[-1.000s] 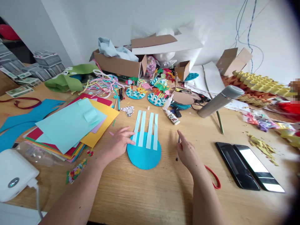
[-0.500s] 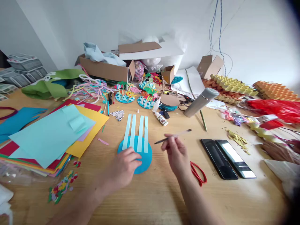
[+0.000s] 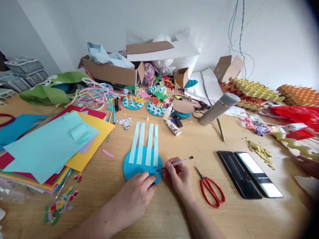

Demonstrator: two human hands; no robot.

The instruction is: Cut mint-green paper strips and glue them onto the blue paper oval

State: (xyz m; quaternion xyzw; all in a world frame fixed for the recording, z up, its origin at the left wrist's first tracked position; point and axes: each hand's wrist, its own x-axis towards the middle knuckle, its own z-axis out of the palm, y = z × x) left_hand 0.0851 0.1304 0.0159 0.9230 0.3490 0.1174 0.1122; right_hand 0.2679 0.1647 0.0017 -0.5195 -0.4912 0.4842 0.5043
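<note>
A blue paper disc (image 3: 129,168) lies on the table in front of me, with several light blue paper strips (image 3: 140,146) side by side on its upper part and sticking out past its far edge. My left hand (image 3: 139,192) holds the disc at its near edge, fingers bent on top of it; the thumb side is partly hidden. My right hand (image 3: 177,177) grips a pen (image 3: 178,162), whose dark tip is at the disc's right part, below the strips. Red-handled scissors (image 3: 211,189) lie to the right of that hand.
Coloured paper sheets (image 3: 50,142) and paper scraps (image 3: 61,205) lie at left. Beyond the disc are a glue bottle (image 3: 173,127), fish-decorated discs (image 3: 133,102) and a grey flask (image 3: 215,111). Two phones (image 3: 239,176) lie at right, past the scissors. Boxes (image 3: 109,71) stand behind.
My right hand has moved down and left, bringing the pen tip to the disc. My left hand has slid toward the disc's near edge. The scissors now show fully.
</note>
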